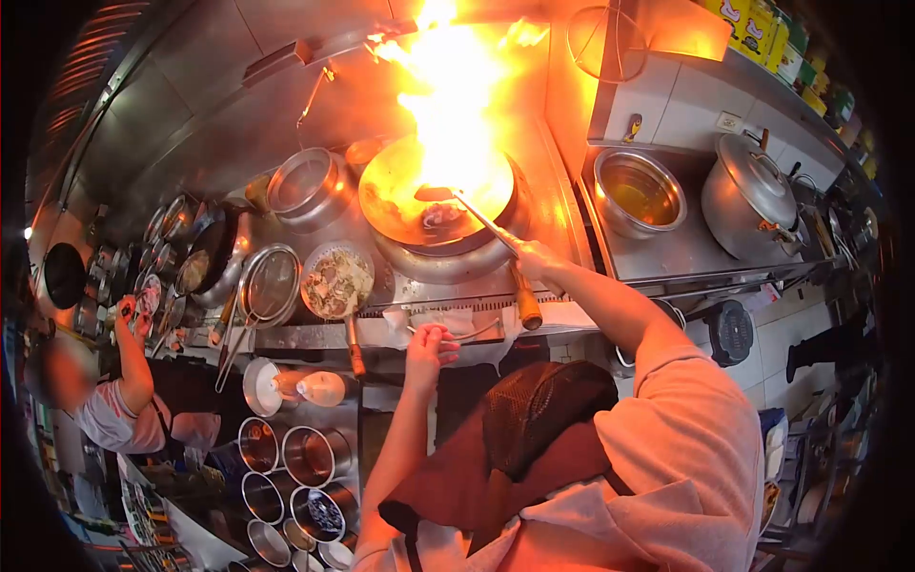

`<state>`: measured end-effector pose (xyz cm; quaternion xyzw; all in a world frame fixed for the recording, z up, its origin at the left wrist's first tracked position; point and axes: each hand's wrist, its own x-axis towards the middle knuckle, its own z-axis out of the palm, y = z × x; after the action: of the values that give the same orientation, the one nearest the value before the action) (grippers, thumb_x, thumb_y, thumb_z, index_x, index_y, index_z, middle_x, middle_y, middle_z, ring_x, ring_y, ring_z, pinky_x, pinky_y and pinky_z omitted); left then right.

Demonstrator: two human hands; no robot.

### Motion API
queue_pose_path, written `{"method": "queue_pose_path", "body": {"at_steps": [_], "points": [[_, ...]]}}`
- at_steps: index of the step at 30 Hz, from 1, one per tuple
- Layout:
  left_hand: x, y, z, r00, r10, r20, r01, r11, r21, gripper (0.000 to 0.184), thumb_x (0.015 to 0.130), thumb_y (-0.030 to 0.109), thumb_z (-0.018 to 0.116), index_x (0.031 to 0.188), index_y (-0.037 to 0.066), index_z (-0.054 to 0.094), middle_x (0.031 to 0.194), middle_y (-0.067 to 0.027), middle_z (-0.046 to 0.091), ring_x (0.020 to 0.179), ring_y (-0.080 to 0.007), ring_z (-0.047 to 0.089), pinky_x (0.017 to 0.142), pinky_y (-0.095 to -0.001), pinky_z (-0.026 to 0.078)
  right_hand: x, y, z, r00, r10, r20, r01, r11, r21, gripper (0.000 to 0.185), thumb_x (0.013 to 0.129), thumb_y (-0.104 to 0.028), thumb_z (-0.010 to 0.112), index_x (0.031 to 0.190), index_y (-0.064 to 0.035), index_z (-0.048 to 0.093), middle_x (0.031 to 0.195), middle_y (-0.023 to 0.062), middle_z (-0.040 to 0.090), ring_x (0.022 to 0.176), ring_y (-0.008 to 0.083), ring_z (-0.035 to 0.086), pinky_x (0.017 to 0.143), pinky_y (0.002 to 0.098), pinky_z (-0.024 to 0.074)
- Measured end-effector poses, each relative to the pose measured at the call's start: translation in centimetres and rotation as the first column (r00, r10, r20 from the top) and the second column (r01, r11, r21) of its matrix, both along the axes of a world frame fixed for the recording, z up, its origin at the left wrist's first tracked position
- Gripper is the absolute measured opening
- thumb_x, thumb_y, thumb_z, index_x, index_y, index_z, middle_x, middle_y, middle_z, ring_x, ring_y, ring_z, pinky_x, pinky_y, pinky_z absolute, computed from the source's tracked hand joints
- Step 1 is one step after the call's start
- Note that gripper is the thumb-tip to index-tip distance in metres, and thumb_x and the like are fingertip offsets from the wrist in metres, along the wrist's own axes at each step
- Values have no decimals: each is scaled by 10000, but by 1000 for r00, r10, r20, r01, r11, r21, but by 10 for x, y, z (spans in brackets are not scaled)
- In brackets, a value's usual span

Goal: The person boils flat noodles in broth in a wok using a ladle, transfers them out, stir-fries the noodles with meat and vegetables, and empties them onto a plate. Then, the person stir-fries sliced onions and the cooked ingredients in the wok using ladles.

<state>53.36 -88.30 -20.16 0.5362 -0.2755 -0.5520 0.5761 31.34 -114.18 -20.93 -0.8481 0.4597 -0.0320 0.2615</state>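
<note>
My right hand is closed around the handle of a long metal ladle, whose bowl reaches into the big wok. Pale food lies in the wok, and tall bright flames rise from it and hide its far side. My left hand hangs in the air in front of the stove edge, near a white cloth, with its fingers loosely bent and nothing visible in them. Left of the wok, a perforated strainer holds cooked food.
A pot of yellowish liquid and a lidded pot stand at the right. Wire strainers, a bottle and metal containers are at the left. A co-worker stands at the far left.
</note>
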Motion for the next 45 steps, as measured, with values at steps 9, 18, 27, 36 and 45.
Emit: {"method": "queue_pose_path", "body": {"at_steps": [9,18,27,36,45], "points": [[44,52,-41,997,-46,-69,52,995,90,239,999,265,471,1078,58,560,960,-53,596,810,-166,634,681,-313,548,17,74,52,998,-55,-37,57,997,53,777,831,-65,479,1517,-249,164,990,276,642,884,404,650,753,458,531],[35,65,-22,959,-282,19,280,959,50,232,983,248,509,1104,60,572,945,-41,593,819,-129,611,706,-281,532,34,55,41,998,-9,-64,6,999,-53,841,792,-20,478,1518,-296,155,1014,248,652,871,341,676,723,426,548],[35,51,-25,937,-349,1,349,937,31,246,986,229,508,1142,55,583,968,-35,597,847,-122,615,721,-280,532,32,79,58,990,-84,-113,87,996,24,827,780,-61,485,1513,-281,171,1078,256,635,960,401,641,815,471,518],[35,116,-43,1000,-12,-24,17,975,222,244,976,218,521,1149,62,589,968,-49,604,838,-156,624,721,-300,536,-37,88,78,989,73,129,-104,962,252,818,820,-23,478,1504,-372,196,1254,258,539,892,300,635,815,428,499],[13,103,-97,807,-258,532,143,958,248,252,917,223,595,1115,84,665,867,-58,677,717,-126,614,616,-278,487,-9,-93,11,965,-176,196,170,984,46,805,810,5,476,1513,-282,207,832,125,629,641,234,601,553,377,512]]}}
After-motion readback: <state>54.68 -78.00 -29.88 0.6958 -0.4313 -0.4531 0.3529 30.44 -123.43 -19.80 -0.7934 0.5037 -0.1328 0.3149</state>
